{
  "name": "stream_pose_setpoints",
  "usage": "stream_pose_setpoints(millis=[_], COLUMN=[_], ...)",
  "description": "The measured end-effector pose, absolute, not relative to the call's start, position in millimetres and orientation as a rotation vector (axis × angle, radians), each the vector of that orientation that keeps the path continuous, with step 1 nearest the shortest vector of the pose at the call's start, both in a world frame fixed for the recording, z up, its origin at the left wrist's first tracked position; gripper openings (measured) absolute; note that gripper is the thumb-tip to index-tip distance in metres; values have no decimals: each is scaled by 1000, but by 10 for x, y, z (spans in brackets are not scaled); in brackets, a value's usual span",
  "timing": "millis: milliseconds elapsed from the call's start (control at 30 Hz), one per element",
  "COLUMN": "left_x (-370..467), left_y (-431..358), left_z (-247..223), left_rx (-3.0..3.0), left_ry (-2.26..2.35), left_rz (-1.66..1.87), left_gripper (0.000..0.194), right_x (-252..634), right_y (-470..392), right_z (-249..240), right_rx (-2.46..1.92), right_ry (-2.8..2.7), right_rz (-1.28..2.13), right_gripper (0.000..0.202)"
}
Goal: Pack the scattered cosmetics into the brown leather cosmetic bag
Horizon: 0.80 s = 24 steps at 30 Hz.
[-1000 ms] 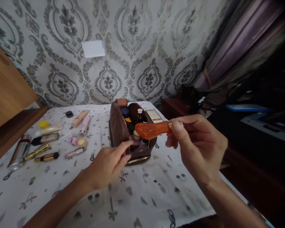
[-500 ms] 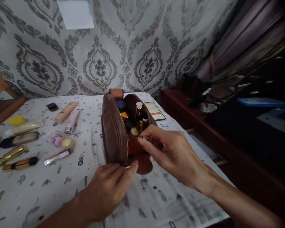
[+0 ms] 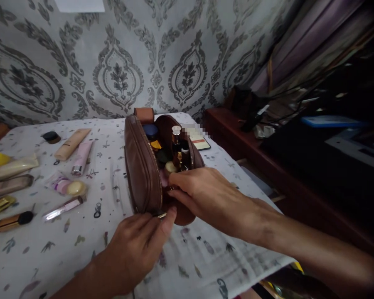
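A brown leather makeup bag (image 3: 140,166) lies unzipped on the cloth, packed with bottles and jars. My left hand (image 3: 143,245) is closed on the bag's near edge, beside the end of the zipper. My right hand (image 3: 202,193) reaches into the near part of the opening. Its thumb and fingers are pinched together around something small with a gold glint, mostly hidden. Beyond those fingers stand a bottle with a clear cap (image 3: 176,135), a cream-lidded jar (image 3: 171,167) and a round dark-blue item (image 3: 151,131).
Left of the bag lie a peach tube (image 3: 72,144), a pink tube (image 3: 82,158), a small brush in a clear sleeve (image 3: 62,207), a dark round pot (image 3: 50,137) and several other cosmetics. A phone (image 3: 201,143) rests behind the bag's right side. A dark red wooden edge (image 3: 233,143) runs along the right.
My right hand has moved lower and nearer into the bag, its pinched fingers now below the rim. My left hand keeps its grip on the bag. The view has shifted slightly right and down.
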State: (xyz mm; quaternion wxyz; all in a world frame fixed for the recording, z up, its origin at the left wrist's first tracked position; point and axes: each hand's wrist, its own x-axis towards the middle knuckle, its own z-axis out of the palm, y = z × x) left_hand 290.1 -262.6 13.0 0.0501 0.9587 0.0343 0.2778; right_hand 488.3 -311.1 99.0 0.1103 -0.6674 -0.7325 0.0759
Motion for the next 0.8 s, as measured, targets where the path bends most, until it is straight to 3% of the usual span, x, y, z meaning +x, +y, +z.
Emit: stream_pose_setpoints(millis=[200, 433, 600, 800], left_x=[2892, 2901, 2884, 2874], left_y=[-2632, -2632, -2629, -2629], left_z=[91, 70, 60, 36], left_rx=[2899, 2918, 2941, 2961], left_ry=[133, 145, 133, 155], left_rz=[827, 859, 819, 791], left_gripper=[54, 57, 58, 59], right_x=[4859, 4845, 4867, 4876], right_y=[-3106, -3052, -3079, -3103], right_z=[1057, 1067, 1091, 1071], right_rx=[-2006, -1882, -1988, -1994], right_ry=[-2281, -2270, -2329, -2349], right_rz=[188, 232, 189, 198], right_gripper=[13, 26, 12, 10])
